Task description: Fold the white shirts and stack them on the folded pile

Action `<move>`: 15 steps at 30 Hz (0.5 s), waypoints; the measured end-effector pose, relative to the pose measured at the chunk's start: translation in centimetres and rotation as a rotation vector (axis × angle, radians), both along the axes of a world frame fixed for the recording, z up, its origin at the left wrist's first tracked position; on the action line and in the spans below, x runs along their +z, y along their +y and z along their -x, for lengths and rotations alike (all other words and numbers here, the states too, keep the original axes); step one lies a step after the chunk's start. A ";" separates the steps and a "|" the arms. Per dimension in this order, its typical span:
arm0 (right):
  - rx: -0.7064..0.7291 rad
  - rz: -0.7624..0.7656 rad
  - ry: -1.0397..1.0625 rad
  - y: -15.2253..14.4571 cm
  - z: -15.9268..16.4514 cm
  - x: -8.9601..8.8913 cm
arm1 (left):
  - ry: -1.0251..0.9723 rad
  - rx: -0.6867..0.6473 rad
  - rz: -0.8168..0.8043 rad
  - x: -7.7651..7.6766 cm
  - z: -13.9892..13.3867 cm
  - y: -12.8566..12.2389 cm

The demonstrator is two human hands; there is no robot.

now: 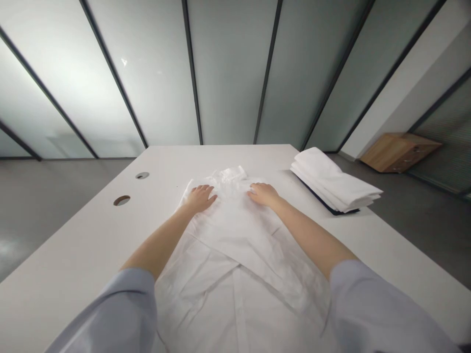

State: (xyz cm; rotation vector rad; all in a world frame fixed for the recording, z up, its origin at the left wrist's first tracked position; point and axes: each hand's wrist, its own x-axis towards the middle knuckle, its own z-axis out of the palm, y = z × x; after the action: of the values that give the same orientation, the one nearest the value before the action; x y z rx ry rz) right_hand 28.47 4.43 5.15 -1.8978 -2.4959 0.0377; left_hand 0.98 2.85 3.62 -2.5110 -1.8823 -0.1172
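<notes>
A white shirt [239, 245] lies spread on the table, its collar [230, 174] at the far end and its body reaching down toward me. Its sleeves appear to cross over the front, and the cloth is wrinkled. My left hand [200, 197] rests on the shirt just left of the collar, fingers stretched out. On the other side, my right hand [263, 194] lies on the cloth right of the collar, its fingers also extended. Neither hand is closed around the fabric. The shirt's lower end runs out of view.
The white table [91, 260] has two round holes near its left edge. A stack of folded white cloth [327, 176] sits on a dark flat piece [346, 213] at the right edge. Beyond are frosted glass panels [228, 73] and a wooden cabinet [393, 151] on the floor.
</notes>
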 end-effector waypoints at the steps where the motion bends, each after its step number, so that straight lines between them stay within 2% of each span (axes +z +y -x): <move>1: 0.018 -0.014 0.018 0.6 0.1 -0.7 | 0.003 0.006 -0.016 -0.6 -0.2 0.3; 5: -0.003 0.010 0.045 0.8 0.2 -4.1 | 0.019 0.057 0.069 -3.1 -0.3 0.3; 8: 0.005 0.003 0.054 -0.4 0.0 -5.4 | 0.034 0.050 0.073 -3.6 0.0 -0.6; 11: 0.029 -0.021 0.048 -1.4 -0.1 -5.0 | 0.075 0.023 0.084 -2.5 0.1 -1.5; 15: 0.036 -0.021 0.036 -0.8 0.2 -3.3 | 0.126 0.074 0.129 0.3 -0.7 -0.9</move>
State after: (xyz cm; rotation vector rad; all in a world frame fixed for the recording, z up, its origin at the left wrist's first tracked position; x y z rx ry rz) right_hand 28.24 3.60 1.84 -1.8273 -2.4970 0.0448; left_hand 1.64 1.94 3.93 -2.4565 -1.9897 0.1638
